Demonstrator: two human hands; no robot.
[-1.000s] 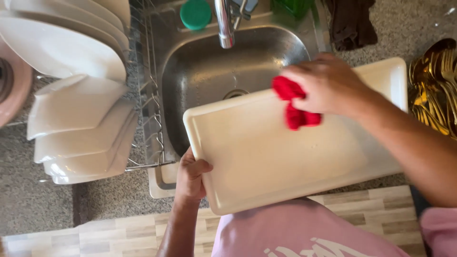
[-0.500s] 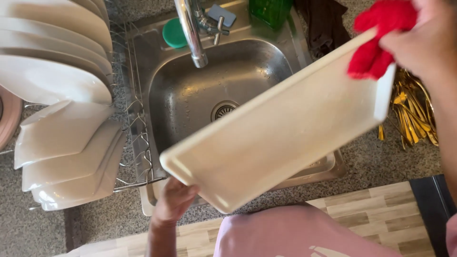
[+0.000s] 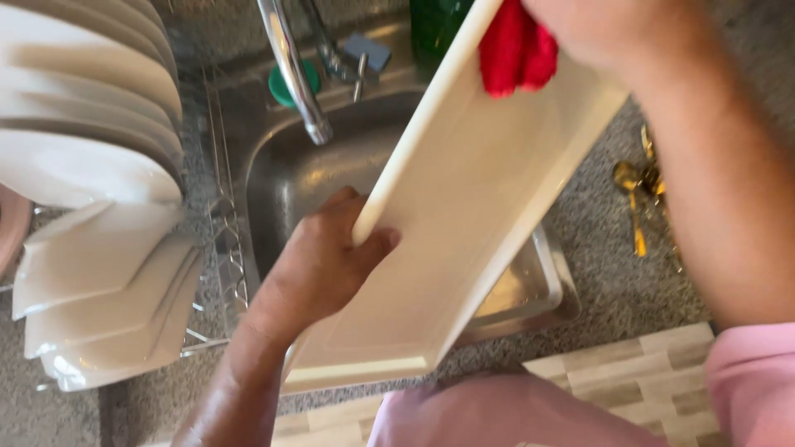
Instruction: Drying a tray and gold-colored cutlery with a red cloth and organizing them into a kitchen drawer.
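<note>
Head view: a cream rectangular tray (image 3: 472, 223) is held tilted above a steel sink (image 3: 290, 178), its long axis running from about 1 o'clock down to 7 o'clock across the middle of the frame; the left hand (image 3: 323, 265) is clamped on the tray's left long edge, thumb over the rim and fingers (image 3: 377, 242) curled onto the inner face; the right hand (image 3: 617, 29), at 12 to 1 o'clock and partly cut by the top edge, is closed on a red cloth (image 3: 517, 50), which is pressed against the tray's upper end; the cloth is bunched, and most of the right fingers are hidden behind it.

A curved metal tap (image 3: 290, 70) is seen at 11 o'clock, above the sink, with a green round object (image 3: 280, 85) just behind it; a green bottle (image 3: 439, 25) stands at 12 o'clock, partly covered by the tray; white plates (image 3: 91, 141) are stacked on edge in a wire rack (image 3: 219, 248) at 9 o'clock; gold-coloured cutlery (image 3: 642, 194) lies on the speckled worktop (image 3: 596, 273) at 3 o'clock, well apart from the tray; pink clothing (image 3: 497, 414) fills the lower edge at 5 to 6 o'clock.
</note>
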